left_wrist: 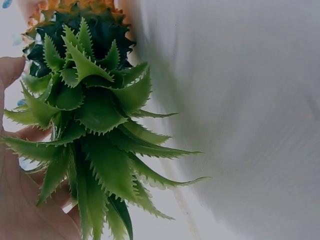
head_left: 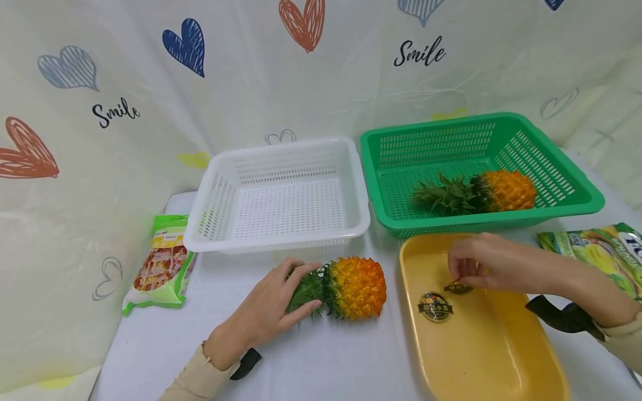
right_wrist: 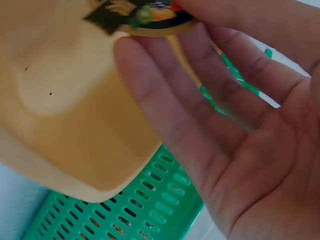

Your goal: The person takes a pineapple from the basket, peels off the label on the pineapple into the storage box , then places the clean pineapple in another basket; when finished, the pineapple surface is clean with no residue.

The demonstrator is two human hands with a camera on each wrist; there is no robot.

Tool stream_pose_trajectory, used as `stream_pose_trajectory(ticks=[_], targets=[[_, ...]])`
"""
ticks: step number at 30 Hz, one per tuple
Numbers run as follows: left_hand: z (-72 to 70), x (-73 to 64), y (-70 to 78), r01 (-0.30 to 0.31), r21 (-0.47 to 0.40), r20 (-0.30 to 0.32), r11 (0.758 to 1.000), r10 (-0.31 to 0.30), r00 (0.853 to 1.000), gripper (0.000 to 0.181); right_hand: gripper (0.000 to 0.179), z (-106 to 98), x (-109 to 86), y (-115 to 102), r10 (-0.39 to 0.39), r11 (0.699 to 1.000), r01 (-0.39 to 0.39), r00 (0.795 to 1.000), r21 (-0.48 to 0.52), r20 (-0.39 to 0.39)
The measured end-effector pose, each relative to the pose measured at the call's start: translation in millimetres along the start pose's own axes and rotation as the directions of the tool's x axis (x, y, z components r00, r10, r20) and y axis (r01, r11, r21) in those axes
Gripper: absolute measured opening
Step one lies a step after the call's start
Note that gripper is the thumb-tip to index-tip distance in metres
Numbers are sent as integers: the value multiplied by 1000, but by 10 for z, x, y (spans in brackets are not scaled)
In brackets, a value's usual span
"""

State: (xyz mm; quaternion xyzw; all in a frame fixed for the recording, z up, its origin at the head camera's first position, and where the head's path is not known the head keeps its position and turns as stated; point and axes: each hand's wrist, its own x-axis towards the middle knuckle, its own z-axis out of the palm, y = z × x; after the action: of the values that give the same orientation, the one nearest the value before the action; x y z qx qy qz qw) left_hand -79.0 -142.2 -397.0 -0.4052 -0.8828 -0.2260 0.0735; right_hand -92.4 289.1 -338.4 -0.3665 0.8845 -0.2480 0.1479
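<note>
An orange pineapple (head_left: pixel 356 289) with a green leafy crown (left_wrist: pixel 100 135) lies on its side on the white table. My left hand (head_left: pixel 273 301) holds it by the crown, thumb on the near side and fingers across the far side. Over the yellow tray (head_left: pixel 481 345), my right hand (head_left: pixel 486 262) pinches a small dark and gold fruit sticker (right_wrist: pixel 150 17) between thumb and fingertips. A similar round sticker (head_left: pixel 435 307) lies in the tray, left of that hand. The ends of some left fingers are hidden by leaves.
Behind the left hand stands a white basket (head_left: pixel 276 244). A green basket (head_left: pixel 481 220) at the back right contains another pineapple (head_left: pixel 506 190). One snack bag (head_left: pixel 163 262) lies at the left, and a green packet (head_left: pixel 602 250) at the right beyond the right forearm.
</note>
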Motion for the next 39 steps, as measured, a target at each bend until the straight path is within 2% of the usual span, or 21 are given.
stream_pose_trajectory(ticks=[5,11,16,31,39], targets=[[-7,9,1,-1,0,7,1000,1,1000,58,32,34,25,44,52,998,-51,997,-24,50],[-17,-2,13,12,2,22,1000,-12,1000,59,38,85,91,54,85,992,-76,993,-100,82],[-27,-4,34,14,1,19,1000,-14,1000,60,40,115,118,34,124,984,-113,989,-135,74],[-27,-15,34,3,6,22,1000,-3,1000,61,50,216,190,71,158,963,-150,987,-225,20],[-32,-26,32,-2,5,17,1000,2,1000,60,48,231,205,91,174,957,-162,984,-240,27]])
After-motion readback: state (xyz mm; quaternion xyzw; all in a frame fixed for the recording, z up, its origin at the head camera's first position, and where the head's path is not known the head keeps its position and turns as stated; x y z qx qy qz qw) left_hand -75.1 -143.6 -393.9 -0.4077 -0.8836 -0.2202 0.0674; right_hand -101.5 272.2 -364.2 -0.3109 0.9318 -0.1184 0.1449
